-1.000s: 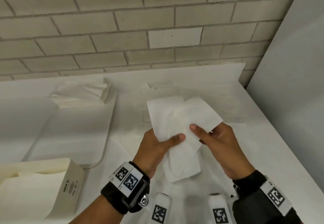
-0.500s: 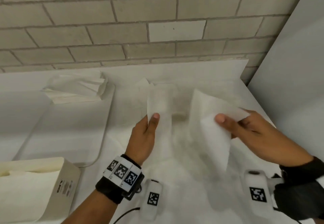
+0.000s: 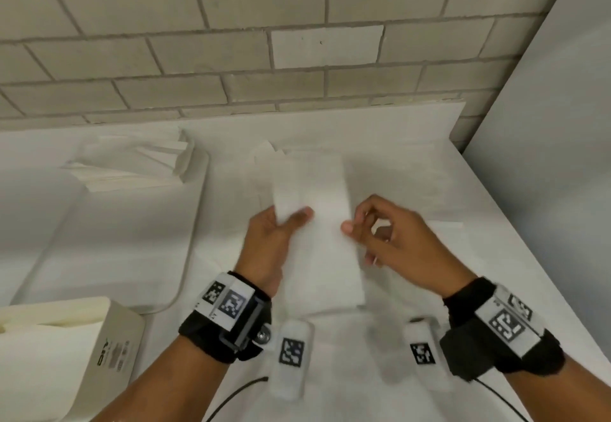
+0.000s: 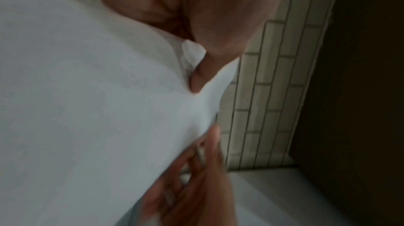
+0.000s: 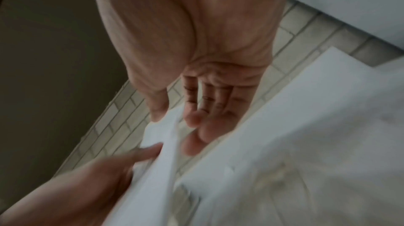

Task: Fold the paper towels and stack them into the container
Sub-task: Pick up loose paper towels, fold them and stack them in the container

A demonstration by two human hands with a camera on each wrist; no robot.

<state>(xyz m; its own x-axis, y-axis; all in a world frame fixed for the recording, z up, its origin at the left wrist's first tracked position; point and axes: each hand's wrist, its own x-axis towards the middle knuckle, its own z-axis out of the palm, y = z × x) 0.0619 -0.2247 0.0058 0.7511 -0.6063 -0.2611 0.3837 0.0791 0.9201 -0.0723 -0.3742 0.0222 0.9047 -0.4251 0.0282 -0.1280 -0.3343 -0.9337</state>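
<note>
A white paper towel [image 3: 317, 239], folded into a long narrow strip, is held above the table between both hands. My left hand [image 3: 291, 223] grips its left edge, thumb on top and fingers beneath. My right hand [image 3: 355, 223] pinches the right edge with thumb and curled fingers. The left wrist view shows my thumb [image 4: 201, 74] pressed on the towel [image 4: 87, 108]. In the right wrist view the right thumb [image 5: 157, 112] sits on the towel's edge [image 5: 157, 160]. A stack of folded towels [image 3: 132, 163] lies at the far end of a shallow white tray [image 3: 99, 256].
An open cream box [image 3: 109, 355] with paper inside stands at the lower left. Loose white sheets [image 3: 413, 170] lie flat on the table under and beyond the hands. A brick wall runs along the back, and a grey panel [image 3: 545, 157] closes the right side.
The hands first spread apart, opening the towel, then came back together. The towel now lies as one narrow folded strip between them.
</note>
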